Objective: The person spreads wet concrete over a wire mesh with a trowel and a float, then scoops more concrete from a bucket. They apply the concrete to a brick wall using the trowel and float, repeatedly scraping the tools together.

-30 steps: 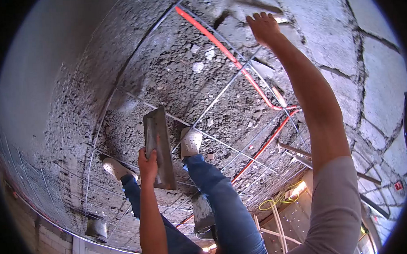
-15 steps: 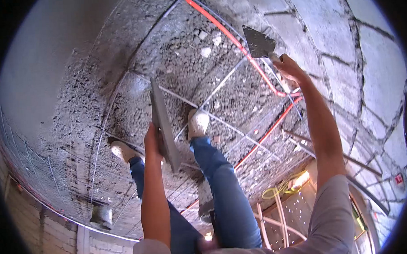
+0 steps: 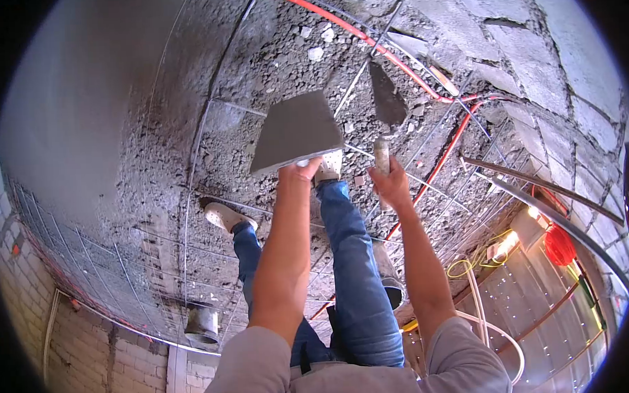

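Observation:
My left hand (image 3: pixel 300 171) is closed around the grip of a flat, rectangular grey float (image 3: pixel 297 131). Its broad face shows, and its near edge lies just above my fingers. To the right, my right hand (image 3: pixel 392 185) grips the pale handle of a trowel (image 3: pixel 388 97) whose dark blade points away from me. The two tools are side by side, apart from each other, above rough, gravelly concrete (image 3: pixel 282 66). Part of one of my light shoes (image 3: pixel 329 167) shows just beyond the float's near edge.
Smooth wet concrete (image 3: pixel 76 115) spreads on the left. Steel bars cross the rough ground in a grid. A red conduit (image 3: pixel 336 19) runs along the right side, near a stone-block wall (image 3: pixel 538 57). Pipe stubs (image 3: pixel 202 324) stand near my legs. Yellow cable (image 3: pixel 462 266) lies at the lower right.
The float has turned from edge-on to show its broad face and moved right. The trowel has come away from the wall side, down and left, closer to the float. My view has shifted slightly.

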Tool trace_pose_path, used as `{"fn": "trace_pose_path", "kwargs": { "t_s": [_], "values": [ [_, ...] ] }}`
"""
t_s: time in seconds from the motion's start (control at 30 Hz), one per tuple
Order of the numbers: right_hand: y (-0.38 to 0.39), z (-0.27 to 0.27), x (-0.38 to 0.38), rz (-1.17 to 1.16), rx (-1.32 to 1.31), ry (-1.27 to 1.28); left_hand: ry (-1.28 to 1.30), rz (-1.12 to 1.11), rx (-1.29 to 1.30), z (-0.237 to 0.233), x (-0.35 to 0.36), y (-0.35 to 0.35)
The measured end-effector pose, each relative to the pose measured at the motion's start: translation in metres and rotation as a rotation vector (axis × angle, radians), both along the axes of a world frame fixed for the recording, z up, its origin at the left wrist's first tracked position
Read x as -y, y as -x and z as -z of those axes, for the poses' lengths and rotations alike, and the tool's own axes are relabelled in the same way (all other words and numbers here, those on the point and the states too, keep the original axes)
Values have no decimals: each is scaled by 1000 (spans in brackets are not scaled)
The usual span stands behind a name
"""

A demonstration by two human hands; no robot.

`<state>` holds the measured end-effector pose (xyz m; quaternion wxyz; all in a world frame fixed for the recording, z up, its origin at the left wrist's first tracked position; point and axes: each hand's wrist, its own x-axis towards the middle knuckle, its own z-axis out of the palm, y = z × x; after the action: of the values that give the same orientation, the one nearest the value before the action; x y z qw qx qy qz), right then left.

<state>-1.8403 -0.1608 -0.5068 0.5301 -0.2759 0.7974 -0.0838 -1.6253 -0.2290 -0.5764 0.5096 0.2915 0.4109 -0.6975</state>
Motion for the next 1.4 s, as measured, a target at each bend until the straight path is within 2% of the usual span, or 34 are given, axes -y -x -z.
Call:
{"fn": "trace_pose_path", "kwargs": {
  "t_s": [0.03, 0.1, 0.17, 0.2, 0.23, 0.27, 0.3, 0.37, 0.4, 0.43, 0.47, 0.5, 0.53, 0.57, 0.6, 0.63, 0.7, 0.73, 0.77, 0.8, 0.83, 0.87, 0.9, 0.93, 0.97, 1.03, 1.07, 1.13, 1.2, 1.23, 1.27, 1.3, 1.37, 1.4],
  "values": [
    [1, 12, -9, -18, -94, 175, 11, -13, -76, 10, 2, 9],
    [-3, 19, -2, 182, -130, 301, 27, -50, -301, 22, 7, 28],
    [-10, 20, 17, 514, -13, 446, -35, 7, -216, 16, 17, 60],
    [-8, 32, 19, 610, -13, 425, -79, 33, -210, 13, 22, 75],
    [-7, 67, 11, 609, 6, 430, -6, 67, -281, 16, 25, 92],
    [-5, 117, -7, 441, -130, 652, 67, 100, -348, 18, 26, 110],
    [2, 109, -9, 293, -178, 514, 203, 120, -455, 12, 26, 128],
    [17, 91, -10, -50, -271, 267, 554, 100, -453, 53, 36, 155],
    [37, 92, -15, -86, -281, 245, 333, 187, -338, 42, 48, 152],
    [50, 94, -20, 16, -265, 304, 104, 264, -223, 29, 56, 148],
    [70, 116, -31, 83, -349, 382, 108, 324, -114, 19, 62, 148],
    [67, 79, -7, 430, -148, 305, 112, 324, -103, 17, 65, 151],
    [79, 91, -4, 690, -48, 433, 97, 286, -44, 14, 66, 155],
    [77, 80, 8, 846, 8, 524, 79, 248, 11, 15, 66, 162],
    [76, 85, 5, 788, -46, 524, 122, 281, -135, 25, 62, 164],
    [72, 89, 2, 731, -98, 526, 125, 276, -126, 30, 57, 180],
    [59, 94, -11, -78, -432, 467, 215, 195, -238, 13, 55, 203],
    [65, 89, -13, -50, -395, 251, 211, 187, -225, 15, 56, 195],
    [75, 97, -21, -48, -338, 326, 129, 299, -114, 20, 56, 187],
    [74, 90, -20, 219, -194, 290, 54, 414, -6, 25, 59, 180],
    [72, 86, -15, 482, -41, 252, 64, 406, 6, 29, 63, 177],
    [63, 89, -12, 475, -29, 253, 90, 348, 19, 30, 60, 176],
    [54, 94, -14, 596, -59, 321, 110, 292, 30, 39, 54, 178],
    [47, 96, -17, 718, -94, 390, -20, 252, 9, 48, 50, 183],
    [63, 149, -56, 94, -418, 389, -24, 248, 6, 44, 46, 183],
    [54, 106, -41, -328, -489, 651, 107, 253, 50, 32, 43, 179],
    [54, 95, -36, -339, -483, 651, 162, 341, 18, 32, 44, 166],
    [52, 85, -22, 400, -105, 210, 180, 323, 40, 33, 48, 137],
    [48, 130, -46, 304, -171, 241, 153, 327, 91, 31, 44, 130],
    [49, 144, -57, 210, -239, 269, 149, 289, -26, 30, 40, 132],
    [18, 82, -33, -179, -298, 341, 151, 251, -144, 30, 39, 132],
    [12, 82, -33, -216, -363, 490, 159, 250, -147, 32, 40, 128],
    [13, 72, -20, -144, -352, 372, 267, 333, 4, 32, 38, 108],
    [13, 79, -18, 158, -150, 328, 179, 309, -44, 28, 37, 99]
  ]
}}
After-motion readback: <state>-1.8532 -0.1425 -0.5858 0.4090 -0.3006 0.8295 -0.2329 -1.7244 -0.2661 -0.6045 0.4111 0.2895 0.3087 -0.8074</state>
